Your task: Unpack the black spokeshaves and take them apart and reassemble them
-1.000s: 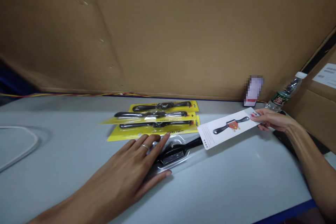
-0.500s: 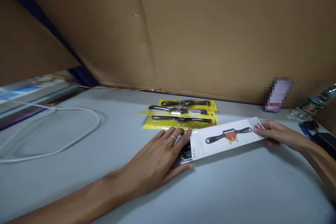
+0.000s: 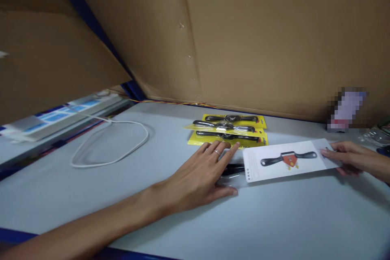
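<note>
My left hand (image 3: 199,168), a ring on one finger, lies across a clear plastic blister shell (image 3: 232,180), thumb along its near edge and fingers along the far one. A black-handled tool (image 3: 236,169) shows partly inside the shell; my hand and the card cover the rest. My right hand (image 3: 353,157) pinches the right end of a white printed backing card (image 3: 256,170), which tilts above the table and overlaps the shell. Its picture is a spokeshave with an orange-red blade. Just beyond my left fingers lie several spokeshaves on yellow cards (image 3: 198,139), stacked and overlapping.
A white cable (image 3: 115,160) loops over the grey table (image 3: 170,227) on the left. Beyond it is a white-and-blue strip-shaped object (image 3: 70,113). Cardboard (image 3: 258,40) walls the back. A pixelated upright object (image 3: 347,109) and a clear plastic bottle (image 3: 378,135) stand at right.
The view has swung left, so things sit further right. The white card has slid slightly right relative to my left hand, showing more of the clear shell. The yellow cards lie as before.
</note>
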`<state>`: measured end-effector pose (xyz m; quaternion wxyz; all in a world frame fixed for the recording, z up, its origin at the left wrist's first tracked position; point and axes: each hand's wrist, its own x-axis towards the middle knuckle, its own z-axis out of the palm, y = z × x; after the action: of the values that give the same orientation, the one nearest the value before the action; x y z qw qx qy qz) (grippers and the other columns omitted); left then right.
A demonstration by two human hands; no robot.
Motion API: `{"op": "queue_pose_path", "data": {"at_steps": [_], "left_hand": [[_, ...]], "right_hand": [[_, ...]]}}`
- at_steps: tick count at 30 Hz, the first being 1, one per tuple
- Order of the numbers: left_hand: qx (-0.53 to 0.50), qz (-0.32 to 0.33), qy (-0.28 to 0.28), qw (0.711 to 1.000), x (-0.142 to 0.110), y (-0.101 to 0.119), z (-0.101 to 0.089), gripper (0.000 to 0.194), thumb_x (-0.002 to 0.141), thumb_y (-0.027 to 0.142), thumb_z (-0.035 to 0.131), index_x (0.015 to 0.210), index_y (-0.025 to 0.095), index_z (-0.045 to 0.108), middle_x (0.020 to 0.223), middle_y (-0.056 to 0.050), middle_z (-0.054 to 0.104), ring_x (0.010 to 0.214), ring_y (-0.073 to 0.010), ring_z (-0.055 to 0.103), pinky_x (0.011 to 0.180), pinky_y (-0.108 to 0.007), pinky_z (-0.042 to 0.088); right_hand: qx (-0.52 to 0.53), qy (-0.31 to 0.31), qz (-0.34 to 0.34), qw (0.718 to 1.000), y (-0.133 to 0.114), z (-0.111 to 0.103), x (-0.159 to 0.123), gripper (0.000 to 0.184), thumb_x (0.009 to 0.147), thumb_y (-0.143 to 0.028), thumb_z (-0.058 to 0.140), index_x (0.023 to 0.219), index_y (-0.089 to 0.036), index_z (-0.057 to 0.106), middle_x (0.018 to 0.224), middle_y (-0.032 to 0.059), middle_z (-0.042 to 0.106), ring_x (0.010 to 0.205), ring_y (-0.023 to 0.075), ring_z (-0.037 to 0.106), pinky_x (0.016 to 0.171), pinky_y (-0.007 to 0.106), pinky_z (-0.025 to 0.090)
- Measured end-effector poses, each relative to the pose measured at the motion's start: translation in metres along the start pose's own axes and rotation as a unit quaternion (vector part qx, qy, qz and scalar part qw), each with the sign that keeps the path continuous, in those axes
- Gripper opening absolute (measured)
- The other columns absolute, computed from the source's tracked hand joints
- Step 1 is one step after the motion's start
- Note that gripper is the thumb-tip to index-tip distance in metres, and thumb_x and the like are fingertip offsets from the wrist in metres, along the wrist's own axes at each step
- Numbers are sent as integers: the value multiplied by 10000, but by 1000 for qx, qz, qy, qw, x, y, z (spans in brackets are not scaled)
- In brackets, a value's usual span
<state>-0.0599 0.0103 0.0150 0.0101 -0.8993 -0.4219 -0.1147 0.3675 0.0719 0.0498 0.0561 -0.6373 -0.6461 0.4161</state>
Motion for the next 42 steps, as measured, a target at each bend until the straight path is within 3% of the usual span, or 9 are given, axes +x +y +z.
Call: {"op": "queue_pose_path", "data": {"at_steps": [3,6,16,20,23,26,32,37,42], "left_hand": [[20,-29,-15,999,1,-1,-2,962,839,698,631,1543,117,327,1357,-212,573,1261,-402,512,1027,-591,451],[4,-57,-54,997,3,2,-4,861,839,643,674,1468,110,423,1283,-199,631,1182,-370,584,1006,-544,482],[-142,-123,-71,980,8,2,-6,794,815,519,717,1451,124,452,1011,-105,695,896,-259,641,777,-391,510],[-300,-159,-68,938,10,4,-8,750,793,401,715,1440,123,458,743,26,630,646,-159,559,601,-298,433],[-368,-174,-55,912,11,6,-7,737,758,388,725,1407,135,485,710,50,606,622,-140,533,579,-281,404],[-389,-177,-48,903,11,7,-5,713,733,393,741,1366,150,518,726,52,598,641,-138,535,586,-279,397],[-414,-174,-26,893,10,9,-3,792,714,321,776,1425,161,467,773,46,603,682,-143,528,611,-278,387],[-433,-158,-45,886,10,6,-2,668,717,289,777,1320,169,514,750,57,558,673,-139,510,595,-270,374],[-492,-175,-41,852,12,3,-2,666,757,321,735,1315,168,406,723,76,541,636,-126,493,574,-258,361]], "right_hand": [[11,14,44,999,17,-20,-5,596,699,-805,667,750,-220,569,572,54,595,448,122,408,428,267,240],[21,31,47,998,29,-29,-4,579,753,-815,612,812,-239,608,594,75,597,445,130,406,434,286,233],[-13,13,67,998,33,-28,8,586,714,-836,621,795,-258,578,527,56,561,393,129,386,406,293,291],[-30,43,59,997,32,-22,11,650,657,-889,600,793,-257,539,482,36,527,391,148,400,374,280,274],[-38,44,34,998,29,-13,16,677,688,-918,521,798,-250,514,465,22,512,374,133,371,361,267,257],[-52,34,23,998,18,2,17,685,698,-918,486,816,-243,488,447,9,504,364,130,369,355,261,269],[-85,94,5,992,-10,30,11,757,707,-927,387,960,-219,475,438,-23,483,379,160,412,328,248,252],[-74,52,-4,996,-8,30,11,691,757,-901,367,914,-231,435,420,-26,498,357,147,419,336,245,283],[-82,37,4,996,-8,31,11,683,706,-942,388,766,-262,373,402,-14,513,314,117,380,329,242,262]]}}
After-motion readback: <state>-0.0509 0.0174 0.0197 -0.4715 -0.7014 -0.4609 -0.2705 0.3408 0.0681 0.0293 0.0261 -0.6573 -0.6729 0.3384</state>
